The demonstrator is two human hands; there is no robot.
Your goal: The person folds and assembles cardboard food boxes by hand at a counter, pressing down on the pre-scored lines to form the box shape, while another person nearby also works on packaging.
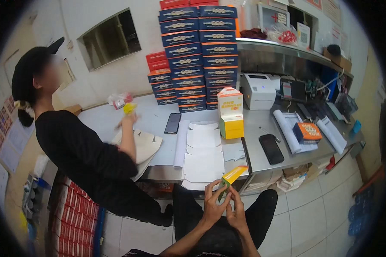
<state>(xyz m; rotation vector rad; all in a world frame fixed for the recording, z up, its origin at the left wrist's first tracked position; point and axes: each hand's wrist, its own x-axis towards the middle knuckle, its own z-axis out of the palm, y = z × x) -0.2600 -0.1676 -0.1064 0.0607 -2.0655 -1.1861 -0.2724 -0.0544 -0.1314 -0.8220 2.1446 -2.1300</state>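
Over my lap, my left hand (214,205) and my right hand (236,210) both grip a small folding carton (233,174). Its visible side is yellow and orange with a white pattern, and green shows near my fingers. My fingertips meet around its lower end, and part of it is hidden by them. Just beyond my hands, flat white carton blanks (204,154) lie on the table, printed side not showing. Behind them on the right, a yellow and white carton (232,126) stands upright, folded into shape with a peaked top.
A co-worker in black (85,145) stands at the left, one hand near a yellow item (129,108). Tall stacks of blue and orange boxes (201,55) rise at the back. Phones (173,123), a white printer (258,91) and an orange box (308,132) sit on the counters.
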